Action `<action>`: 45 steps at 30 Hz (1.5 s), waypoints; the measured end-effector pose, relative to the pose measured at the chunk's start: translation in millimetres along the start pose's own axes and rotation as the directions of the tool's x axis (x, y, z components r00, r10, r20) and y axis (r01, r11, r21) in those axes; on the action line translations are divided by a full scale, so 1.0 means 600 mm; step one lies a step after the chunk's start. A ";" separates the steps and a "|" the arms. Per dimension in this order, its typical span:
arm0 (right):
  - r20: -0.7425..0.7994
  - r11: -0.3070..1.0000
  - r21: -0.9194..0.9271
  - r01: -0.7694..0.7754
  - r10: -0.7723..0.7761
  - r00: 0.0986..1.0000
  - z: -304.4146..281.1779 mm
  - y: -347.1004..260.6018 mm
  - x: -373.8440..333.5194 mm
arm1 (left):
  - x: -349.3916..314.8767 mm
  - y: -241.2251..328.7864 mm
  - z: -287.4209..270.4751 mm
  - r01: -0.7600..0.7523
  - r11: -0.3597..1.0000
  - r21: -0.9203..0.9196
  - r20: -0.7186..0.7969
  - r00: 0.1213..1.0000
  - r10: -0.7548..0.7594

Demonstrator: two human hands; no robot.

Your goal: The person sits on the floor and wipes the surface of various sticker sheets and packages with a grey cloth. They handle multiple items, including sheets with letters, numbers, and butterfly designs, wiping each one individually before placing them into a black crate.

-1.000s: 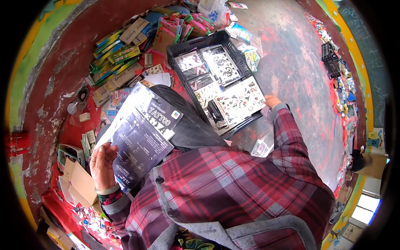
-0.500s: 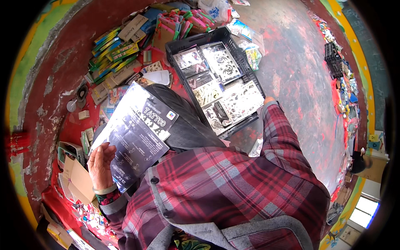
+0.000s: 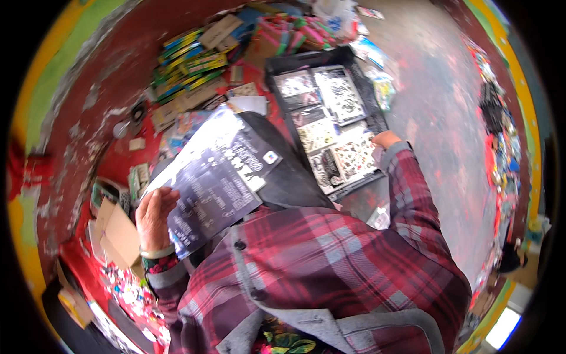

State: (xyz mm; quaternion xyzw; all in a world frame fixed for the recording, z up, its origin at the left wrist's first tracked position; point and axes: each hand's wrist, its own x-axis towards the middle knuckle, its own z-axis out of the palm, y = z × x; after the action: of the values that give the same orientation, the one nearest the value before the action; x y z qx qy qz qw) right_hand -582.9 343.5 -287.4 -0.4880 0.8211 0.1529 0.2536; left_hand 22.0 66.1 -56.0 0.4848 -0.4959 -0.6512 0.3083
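Observation:
A large dark-and-clear pack of tattoo sheets [image 3: 215, 183] leans across my thigh, its glossy upper part catching the light. My left hand [image 3: 157, 217] is closed at its lower left edge with curled fingers; the thumb's hold is partly hidden. A black plastic crate [image 3: 287, 121] stands in front of my knee. Several flat packs lie in it, printed with small black designs. At the crate's right side my right hand [image 3: 387, 140] reaches over the rim, fingers bent at the edge of the near right tattoo pack [image 3: 356, 156]. Blur hides what those fingertips grip.
Piled beyond my knee are yellow and green boxes [image 3: 194, 62] and pink and green items [image 3: 295, 32]. An opened cardboard box [image 3: 117, 236] stands at the left. Plastic packs [image 3: 380, 88] lie right of the crate. Another black crate [image 3: 490, 106] sits along the far right wall.
The whole view has shifted, so the scene sits farther right and slightly lower. My right hand shows more of its fingers over the crate's inner edge. My left hand stays at the pack.

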 end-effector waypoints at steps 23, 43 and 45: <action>-0.170 0.512 -0.130 0.849 -0.855 0.489 -0.371 -0.670 -0.261 | -0.108 -0.142 -0.171 -0.084 0.964 0.252 -0.416 0.890 0.186; -0.051 0.493 -0.210 0.844 -0.868 0.494 -0.319 -0.675 -0.233 | -0.128 -0.072 -0.125 0.053 0.853 -0.520 -0.121 0.983 -0.135; -0.040 0.508 -0.189 0.840 -0.859 0.510 -0.325 -0.674 -0.236 | -0.119 -0.071 -0.130 0.097 0.853 -0.512 -0.013 0.993 -0.121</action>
State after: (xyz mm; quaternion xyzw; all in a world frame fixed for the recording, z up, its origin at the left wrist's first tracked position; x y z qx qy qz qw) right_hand -223.5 155.9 -48.1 -0.8537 0.4768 0.0365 0.2063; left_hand 122.5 115.6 -76.2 0.4275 -0.2706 -0.7645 0.3994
